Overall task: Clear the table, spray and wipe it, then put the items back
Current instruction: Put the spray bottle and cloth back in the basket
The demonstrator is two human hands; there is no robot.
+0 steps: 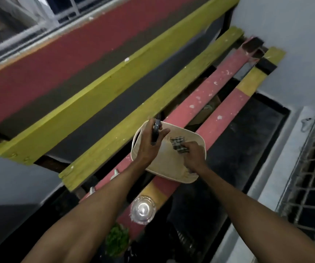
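Cream basket set across two pink bench slats, gaps between them. Inside: checked cloth, pinched by right hand. Left hand at far rim, gripping slim dark object. Nearer on outer slat: clear cup, green bunch. Table planks left; dark floor right.
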